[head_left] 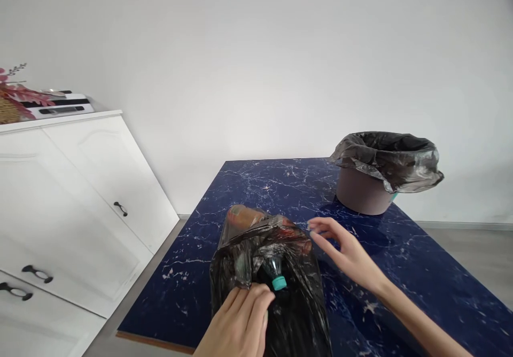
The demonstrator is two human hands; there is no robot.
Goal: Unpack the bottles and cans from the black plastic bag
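Note:
A black plastic garbage bag (228, 266) lies on its side near the table's front, its opening towards me. Through the thin film I make out orange and red items, whose kind I cannot tell. Inside the mouth shows a clear bottle (274, 265) with a teal cap, tilted towards me. My left hand (240, 314) is closed on the bag's edge, left of the cap. To the right of the bag, my right hand (348, 250) is raised with its fingers apart and curved, fingertips close to the bag's side; it holds nothing.
A mauve-brown trash can (358, 192) lined with a black bag (409, 170) stands at the back right of the blue marbled table (264, 183). White cabinets (80, 196) are on the left, with pink foliage (36, 96) on top. A white wall rises behind.

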